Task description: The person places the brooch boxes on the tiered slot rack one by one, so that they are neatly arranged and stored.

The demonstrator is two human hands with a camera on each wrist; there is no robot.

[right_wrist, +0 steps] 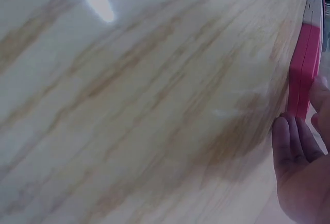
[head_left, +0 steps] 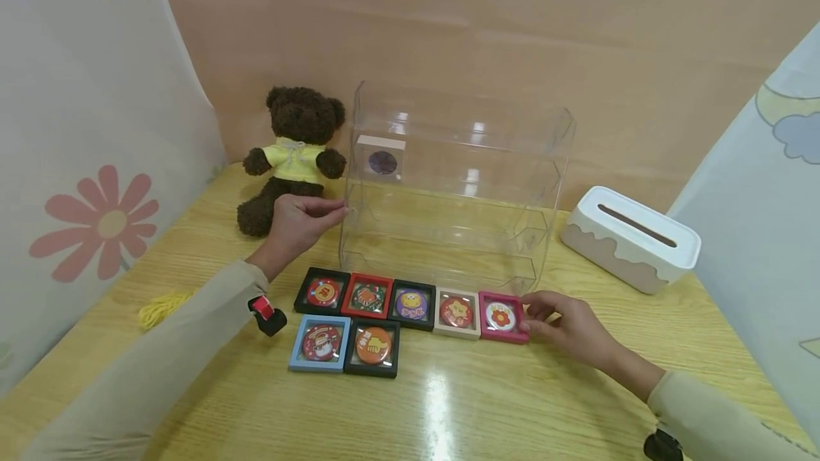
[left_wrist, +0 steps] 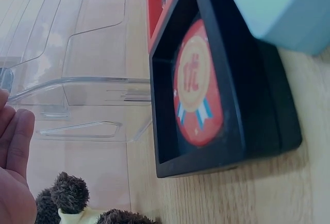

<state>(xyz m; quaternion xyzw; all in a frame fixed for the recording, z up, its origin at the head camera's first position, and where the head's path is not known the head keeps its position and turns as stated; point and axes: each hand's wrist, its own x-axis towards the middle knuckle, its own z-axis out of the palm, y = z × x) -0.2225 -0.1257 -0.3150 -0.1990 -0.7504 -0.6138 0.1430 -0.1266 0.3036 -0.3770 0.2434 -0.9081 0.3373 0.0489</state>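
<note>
Our R hand [head_left: 570, 324] touches the R edge of the square, magenta-rimmed, plastic-looking display frame [head_left: 504, 297]; thumb & fingers bent w/ tips apart, firm grip or not, can't tell. Frame's just L of that hand, R end of a L-R row of 5 frames [head_left: 414, 326], square so no long axis. Clear, see-through tiered rack [head_left: 448, 132] stands just behind, long axis approx. parallel w/ row. Our L hand [head_left: 297, 225], well apart from frame, pinches rack's L edge, thumb & fingertip close together. R's nearer.

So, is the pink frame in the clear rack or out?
Out: the pink frame lies on the table before the clear rack, right hand at its edge.
</note>
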